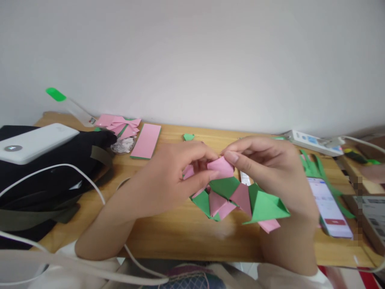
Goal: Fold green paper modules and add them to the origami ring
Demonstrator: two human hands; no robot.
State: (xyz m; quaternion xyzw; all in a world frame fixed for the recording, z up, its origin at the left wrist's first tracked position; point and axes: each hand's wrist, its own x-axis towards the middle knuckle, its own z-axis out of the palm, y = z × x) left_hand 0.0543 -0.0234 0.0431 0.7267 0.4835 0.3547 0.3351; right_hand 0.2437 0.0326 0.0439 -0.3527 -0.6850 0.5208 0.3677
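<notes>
Over the middle of the table, my left hand [186,168] and my right hand [264,164] meet at a folded paper model [224,188] of green and pink pieces. Both hands are closed, pinching a pink flap at its top between thumbs and fingers. The linked green and pink units hang below the fingers, and a larger green point [267,206] spreads under my right palm. The fingers hide part of the model's far side.
At the left, a white power bank [39,142] lies on a black bag [45,180]. Pink paper strips [147,140] and folded pieces [124,125] lie behind. A lit phone [329,206], green paper scraps [319,168] and a power strip [314,142] are at right. White cables [72,165] cross the left side.
</notes>
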